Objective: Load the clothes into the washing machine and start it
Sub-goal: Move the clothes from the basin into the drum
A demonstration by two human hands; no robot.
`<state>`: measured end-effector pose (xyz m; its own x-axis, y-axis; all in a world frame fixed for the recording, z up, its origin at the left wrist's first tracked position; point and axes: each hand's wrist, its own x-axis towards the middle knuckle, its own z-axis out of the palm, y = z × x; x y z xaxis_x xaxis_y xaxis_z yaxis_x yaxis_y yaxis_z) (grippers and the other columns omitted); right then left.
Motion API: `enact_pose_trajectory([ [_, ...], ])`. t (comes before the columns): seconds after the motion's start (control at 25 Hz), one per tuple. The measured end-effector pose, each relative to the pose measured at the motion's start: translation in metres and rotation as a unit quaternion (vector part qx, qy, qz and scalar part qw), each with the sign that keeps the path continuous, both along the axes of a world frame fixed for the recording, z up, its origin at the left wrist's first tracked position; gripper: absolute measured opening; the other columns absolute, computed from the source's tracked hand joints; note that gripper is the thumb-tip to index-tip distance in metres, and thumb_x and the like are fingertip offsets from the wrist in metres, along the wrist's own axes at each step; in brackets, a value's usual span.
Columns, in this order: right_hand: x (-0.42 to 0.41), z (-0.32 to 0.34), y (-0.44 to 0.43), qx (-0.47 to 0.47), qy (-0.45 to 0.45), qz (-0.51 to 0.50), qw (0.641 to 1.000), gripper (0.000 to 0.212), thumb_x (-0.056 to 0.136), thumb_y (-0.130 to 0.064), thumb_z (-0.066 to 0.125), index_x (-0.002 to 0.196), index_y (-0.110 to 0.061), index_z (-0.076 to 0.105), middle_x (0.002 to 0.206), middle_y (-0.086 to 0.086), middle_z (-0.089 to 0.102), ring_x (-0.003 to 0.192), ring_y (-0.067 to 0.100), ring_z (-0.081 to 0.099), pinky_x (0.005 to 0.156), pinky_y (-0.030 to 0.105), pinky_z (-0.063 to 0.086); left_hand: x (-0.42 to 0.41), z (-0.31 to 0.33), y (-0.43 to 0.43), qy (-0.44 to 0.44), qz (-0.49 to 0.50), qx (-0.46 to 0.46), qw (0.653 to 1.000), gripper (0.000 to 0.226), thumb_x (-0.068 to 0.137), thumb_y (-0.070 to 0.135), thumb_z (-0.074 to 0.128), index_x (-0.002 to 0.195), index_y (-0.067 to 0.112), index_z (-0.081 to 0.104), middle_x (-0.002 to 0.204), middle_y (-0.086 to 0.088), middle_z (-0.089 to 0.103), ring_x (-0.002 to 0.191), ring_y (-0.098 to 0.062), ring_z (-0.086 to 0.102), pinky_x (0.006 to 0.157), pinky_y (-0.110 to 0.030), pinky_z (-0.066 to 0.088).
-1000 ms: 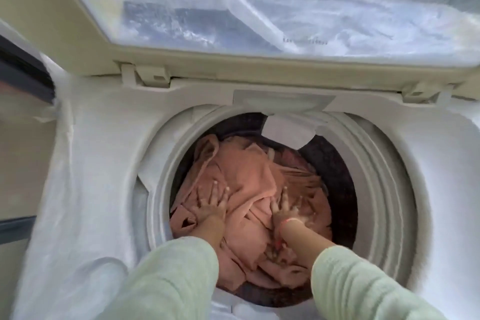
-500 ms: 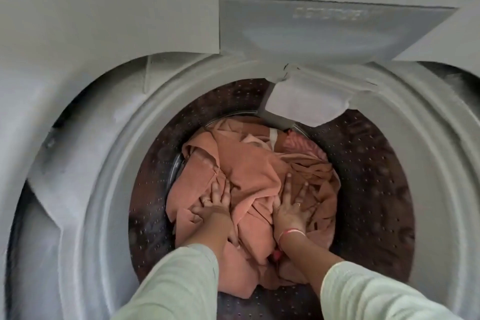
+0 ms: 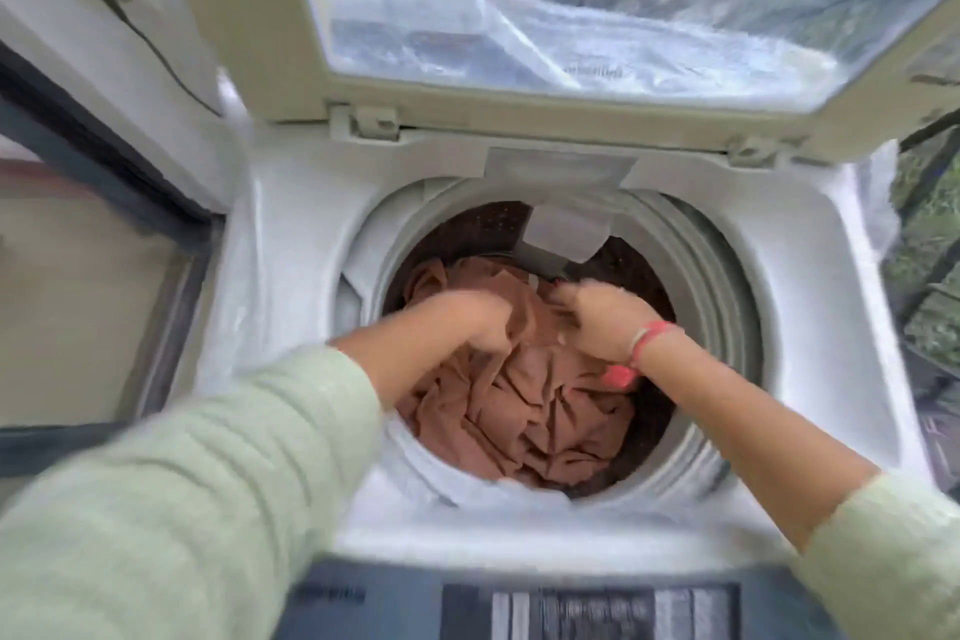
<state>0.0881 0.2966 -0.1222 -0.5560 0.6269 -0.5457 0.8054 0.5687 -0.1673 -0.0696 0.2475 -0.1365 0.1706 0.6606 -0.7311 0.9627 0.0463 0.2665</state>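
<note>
Clothes (image 3: 524, 411), left hand (image 3: 480, 320) gripping, right hand (image 3: 602, 322) blurred

Soft daylight filled the scene, brightest at 12 o'clock, where the raised lid (image 3: 571, 42) carried pale glare and washed-out reflections. The white top of the washing machine (image 3: 291, 234) was evenly lit, with no hard shadows. The drum wall (image 3: 467, 229) lay dark around the clothes (image 3: 519, 411). Motion blur smeared the left hand (image 3: 483, 322) and the left sleeve (image 3: 182, 483) at 7 o'clock. The control panel (image 3: 571, 608) at 6 o'clock was unreadable. Straight edges bowed near the borders.
</note>
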Motion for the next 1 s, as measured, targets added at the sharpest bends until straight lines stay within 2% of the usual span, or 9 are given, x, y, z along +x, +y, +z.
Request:
enact_pose_trajectory([
  [0.12,0.007,0.073,-0.056,0.080,0.225,-0.054,0.970,0.047,0.085,-0.029,0.063,0.130,-0.024,0.050,0.130,0.002,0.047,0.117,0.021,0.050,0.099,0.036,0.043,-0.031,0.078,-0.047,-0.119,0.019,0.203,0.972,0.044,0.089,0.038,0.056,0.128,0.018,0.049,0.126,-0.009,0.054,0.116,-0.025,0.050,0.094,-0.032,0.040],
  [0.24,-0.009,0.123,-0.134,0.108,0.388,-0.088,0.911,0.051,0.084,-0.026,0.067,0.131,-0.026,0.048,0.139,-0.001,0.034,0.118,0.004,0.041,0.104,0.033,0.038,-0.073,0.139,-0.140,-0.200,0.125,0.389,0.890,0.039,0.089,0.040,0.054,0.124,0.024,0.055,0.123,0.007,0.056,0.115,-0.007,0.047,0.097,-0.020,0.034],
  [0.36,-0.051,0.146,-0.208,0.082,0.457,-0.052,0.884,0.052,0.084,-0.026,0.064,0.133,-0.023,0.047,0.138,0.001,0.033,0.126,0.008,0.038,0.103,0.031,0.039,-0.114,0.149,-0.260,-0.184,0.302,0.501,0.790,0.034,0.086,0.041,0.052,0.114,0.024,0.061,0.116,0.011,0.057,0.111,-0.001,0.051,0.096,-0.014,0.036],
  [0.52,-0.124,0.156,-0.301,-0.001,0.451,0.072,0.890,0.043,0.089,-0.038,0.055,0.130,-0.029,0.046,0.138,-0.005,0.031,0.110,-0.001,0.045,0.093,0.022,0.042,-0.162,0.113,-0.417,-0.112,0.502,0.480,0.710,0.032,0.083,0.043,0.049,0.104,0.024,0.063,0.106,0.019,0.057,0.100,-0.003,0.055,0.088,-0.016,0.040],
  [0.64,-0.175,0.137,-0.358,-0.024,0.387,0.180,0.904,0.042,0.089,-0.034,0.058,0.128,-0.028,0.047,0.142,-0.004,0.029,0.111,0.005,0.049,0.096,0.019,0.039,-0.181,0.080,-0.514,-0.078,0.585,0.450,0.670,0.015,0.082,0.036,0.055,0.096,0.040,0.057,0.097,0.025,0.056,0.091,-0.007,0.057,0.081,-0.018,0.041],
  [0.76,-0.215,0.102,-0.400,-0.043,0.318,0.220,0.921,0.044,0.086,-0.022,0.063,0.127,-0.026,0.048,0.142,0.001,0.030,0.110,0.016,0.055,0.097,0.031,0.046,-0.195,0.053,-0.582,-0.071,0.631,0.399,0.662,0.025,0.082,0.033,0.058,0.091,0.056,0.054,0.096,0.036,0.056,0.084,0.002,0.053,0.075,-0.014,0.039],
  [0.84,-0.232,0.083,-0.416,-0.050,0.273,0.222,0.935,0.047,0.085,-0.018,0.064,0.129,-0.024,0.048,0.143,0.004,0.029,0.107,0.021,0.058,0.094,0.039,0.048,-0.203,0.039,-0.607,-0.083,0.641,0.374,0.665,0.022,0.081,0.036,0.056,0.091,0.055,0.055,0.098,0.042,0.055,0.089,0.004,0.054,0.077,-0.013,0.039],
  [0.92,-0.242,0.069,-0.428,-0.048,0.247,0.203,0.946,0.059,0.083,-0.015,0.064,0.136,-0.024,0.040,0.144,0.006,0.026,0.112,0.025,0.055,0.097,0.041,0.046,-0.214,0.021,-0.622,-0.101,0.664,0.340,0.659,0.025,0.085,0.018,0.061,0.094,0.042,0.060,0.094,0.027,0.060,0.095,-0.008,0.060,0.084,-0.023,0.044],
  [1.0,-0.245,0.059,-0.435,-0.063,0.238,0.153,0.957,0.072,0.082,-0.012,0.064,0.143,-0.027,0.029,0.144,0.004,0.024,0.118,0.025,0.050,0.100,0.039,0.043,-0.220,0.007,-0.628,-0.149,0.691,0.258,0.659,0.025,0.088,0.008,0.059,0.095,0.032,0.063,0.101,0.008,0.062,0.099,-0.018,0.062,0.089,-0.028,0.045],
])
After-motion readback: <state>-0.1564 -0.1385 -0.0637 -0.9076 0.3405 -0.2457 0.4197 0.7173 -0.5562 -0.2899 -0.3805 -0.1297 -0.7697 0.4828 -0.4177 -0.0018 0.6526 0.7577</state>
